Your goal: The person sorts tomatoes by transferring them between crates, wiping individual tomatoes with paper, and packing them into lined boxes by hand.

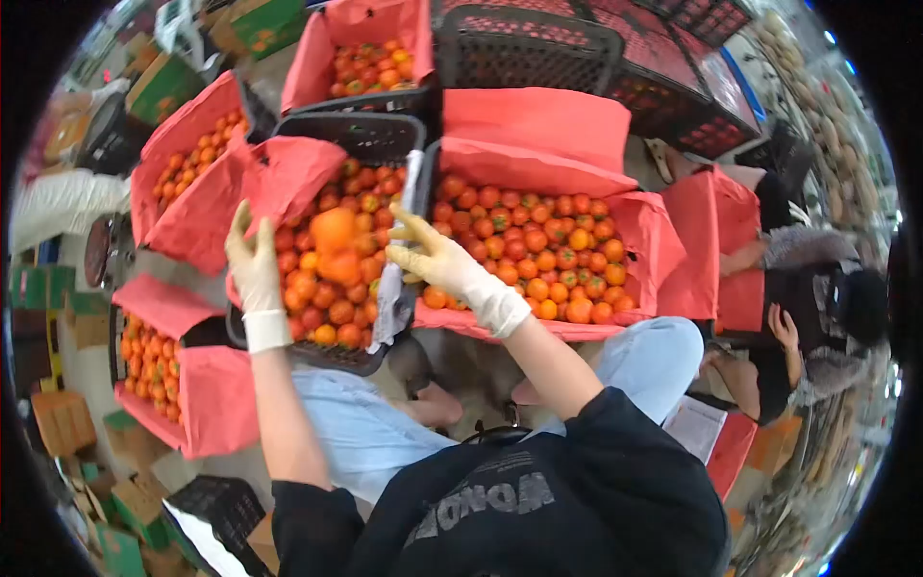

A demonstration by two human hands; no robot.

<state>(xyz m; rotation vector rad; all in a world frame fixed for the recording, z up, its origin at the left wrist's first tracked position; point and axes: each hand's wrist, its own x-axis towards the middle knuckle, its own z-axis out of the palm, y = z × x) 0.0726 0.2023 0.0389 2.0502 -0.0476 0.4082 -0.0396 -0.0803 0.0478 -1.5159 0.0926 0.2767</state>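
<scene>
My left hand (256, 271), in a pale glove, is held with its fingers apart over the left side of a black crate (373, 129) of tomatoes (332, 313). On the other side, my gloved right hand (437, 258) is spread over the crate's right edge, near a greyish cloth or paper strip (388, 306). Neither palm appears to hold anything. Between the hands, a few blurred orange tomatoes (335, 242) look airborne above the others. A second crate of tomatoes (538, 245), lined with red paper (538, 120), stands beside my right hand.
More red-lined crates hold tomatoes at the upper left (197, 159), lower left (149, 365) and top (375, 72). Black crates (529, 53) stand behind. A co-worker (817, 298) sits at the right, and cardboard boxes (65, 421) lie at the far left.
</scene>
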